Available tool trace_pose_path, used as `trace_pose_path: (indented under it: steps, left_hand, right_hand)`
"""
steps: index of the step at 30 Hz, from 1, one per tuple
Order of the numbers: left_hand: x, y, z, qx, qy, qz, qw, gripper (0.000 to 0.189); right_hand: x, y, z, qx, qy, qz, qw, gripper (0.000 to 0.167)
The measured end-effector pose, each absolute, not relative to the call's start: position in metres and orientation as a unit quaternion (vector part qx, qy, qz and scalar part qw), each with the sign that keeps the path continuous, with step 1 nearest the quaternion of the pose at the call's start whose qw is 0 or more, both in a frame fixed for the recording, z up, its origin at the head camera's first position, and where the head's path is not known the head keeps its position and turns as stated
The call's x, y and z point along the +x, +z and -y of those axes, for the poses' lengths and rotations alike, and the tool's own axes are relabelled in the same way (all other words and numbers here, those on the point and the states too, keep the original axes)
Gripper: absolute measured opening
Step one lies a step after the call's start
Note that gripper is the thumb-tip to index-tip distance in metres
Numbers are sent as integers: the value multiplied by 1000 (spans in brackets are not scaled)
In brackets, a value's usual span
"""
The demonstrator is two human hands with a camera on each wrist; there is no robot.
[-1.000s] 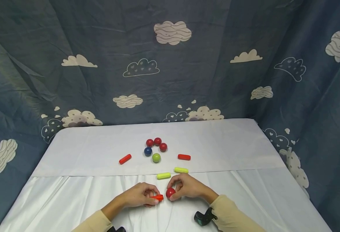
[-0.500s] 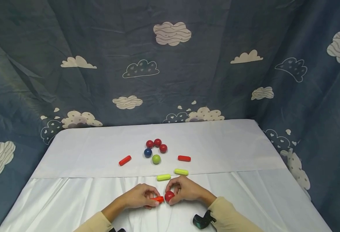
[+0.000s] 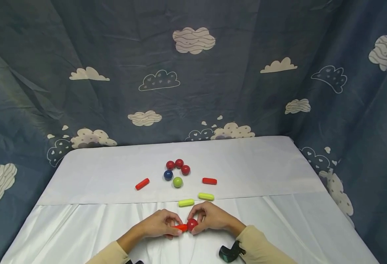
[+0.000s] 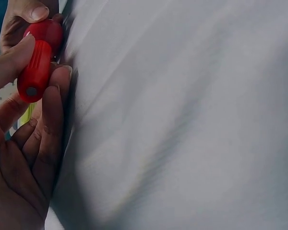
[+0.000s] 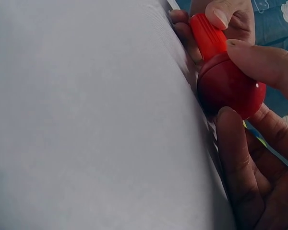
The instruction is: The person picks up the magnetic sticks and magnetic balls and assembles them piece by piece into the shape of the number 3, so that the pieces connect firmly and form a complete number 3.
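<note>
My left hand pinches a short red rod between thumb and fingers, near the front of the table. The rod has ribbed sides and a small grey disc in its near end. Facing it, my right hand holds a glossy red ball by thumb and fingertips. Rod and ball meet end to end, the rod's far end against the ball in both wrist views. Just beyond the hands lie two yellow-green rods, a left one and a right one.
Farther back sit a blue ball, a green ball and a cluster of three red balls. One red rod lies left of them, another red rod right. A dark cloud-print curtain stands behind the white-covered table.
My right hand has moved slightly left with the red ball, closing the gap to the red rod, and the two now meet. My left hand keeps its grip, hardly moving.
</note>
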State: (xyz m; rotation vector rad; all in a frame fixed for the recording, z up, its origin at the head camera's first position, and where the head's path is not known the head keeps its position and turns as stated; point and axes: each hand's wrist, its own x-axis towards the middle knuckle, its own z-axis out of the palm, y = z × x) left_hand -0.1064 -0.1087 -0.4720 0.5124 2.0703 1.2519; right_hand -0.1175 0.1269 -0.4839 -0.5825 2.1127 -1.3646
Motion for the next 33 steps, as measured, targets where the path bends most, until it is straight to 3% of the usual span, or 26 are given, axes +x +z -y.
trace_pose_path:
  steps: [14,19,24,33]
  left_hand:
    - [-112,-466,117,200,476,-790,331,18]
    - [-130,-457,127,203,452,-833,247,25]
    - [-155,-451,129,112,461,-869,144,33]
    - [-183,-462,117,22,457,-886,83,45]
  right_hand:
    - [-117,-489,-128,-202,-528,-778,274,28]
    - [-118,-489,-129,-199,-532,-776,275,28]
    - [-118,-487,-130,-190,-537,-774,276,28]
    - [-114,-487,-130,-181,-540,-775,276,28]
